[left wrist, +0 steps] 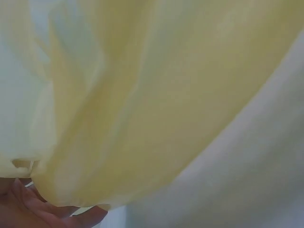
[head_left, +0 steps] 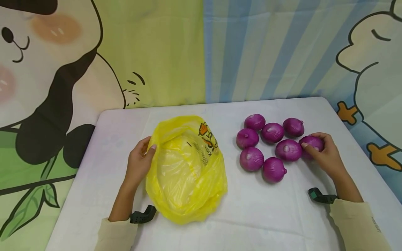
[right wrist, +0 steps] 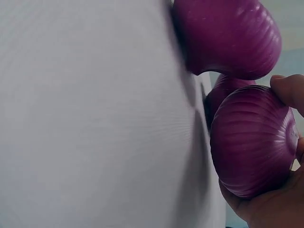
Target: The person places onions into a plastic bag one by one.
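Observation:
My left hand (head_left: 139, 161) pinches the left rim of a yellow plastic bag (head_left: 216, 188), thumb on the inner side. The bag stands with its wide mouth facing up, and printed pictures and letters show on its right side. In the left wrist view the bag's yellow film (left wrist: 156, 133) fills most of the picture, above the fingers (left wrist: 47, 211). On the right, my right hand (head_left: 328, 157) grips a red onion (head_left: 314, 142) between thumb and fingers. The right wrist view shows this held onion (right wrist: 249, 142) close up, with a shadow on the cloth beside it.
Several more red onions, one of them a front onion (head_left: 274, 170), lie in a loose group left of my right hand. A white cloth (head_left: 251, 219) covers the table. Behind it hangs a cartoon-printed curtain (head_left: 169, 52).

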Demonstrator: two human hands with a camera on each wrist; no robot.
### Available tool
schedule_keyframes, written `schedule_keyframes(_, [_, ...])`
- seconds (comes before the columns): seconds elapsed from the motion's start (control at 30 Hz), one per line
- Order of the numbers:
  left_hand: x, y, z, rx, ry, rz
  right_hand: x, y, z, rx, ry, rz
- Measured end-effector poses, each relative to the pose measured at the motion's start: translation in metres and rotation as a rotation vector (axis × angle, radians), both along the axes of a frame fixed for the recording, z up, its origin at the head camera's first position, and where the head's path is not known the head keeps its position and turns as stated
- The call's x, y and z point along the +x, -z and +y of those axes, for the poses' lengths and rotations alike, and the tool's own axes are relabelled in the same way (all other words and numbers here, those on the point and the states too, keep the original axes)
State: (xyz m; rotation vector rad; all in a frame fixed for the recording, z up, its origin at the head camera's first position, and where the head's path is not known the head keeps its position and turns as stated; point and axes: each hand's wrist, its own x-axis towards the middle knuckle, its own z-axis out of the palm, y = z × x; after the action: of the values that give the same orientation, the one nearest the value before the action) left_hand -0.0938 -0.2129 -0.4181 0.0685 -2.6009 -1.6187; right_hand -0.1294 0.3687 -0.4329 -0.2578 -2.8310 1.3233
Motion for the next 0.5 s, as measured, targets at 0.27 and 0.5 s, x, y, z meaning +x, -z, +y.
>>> schedule_keyframes(0.27, [0.001, 0.001, -0.002, 0.000, -0.018, -0.006, -0.002, -0.024, -0.009, 0.017, 0.007, 0.066])
schedule_keyframes(0.5, [0.001, 0.000, -0.001, 0.017, -0.016, 0.003, -0.002, -0.041, -0.023, -0.015, -0.018, 0.110])
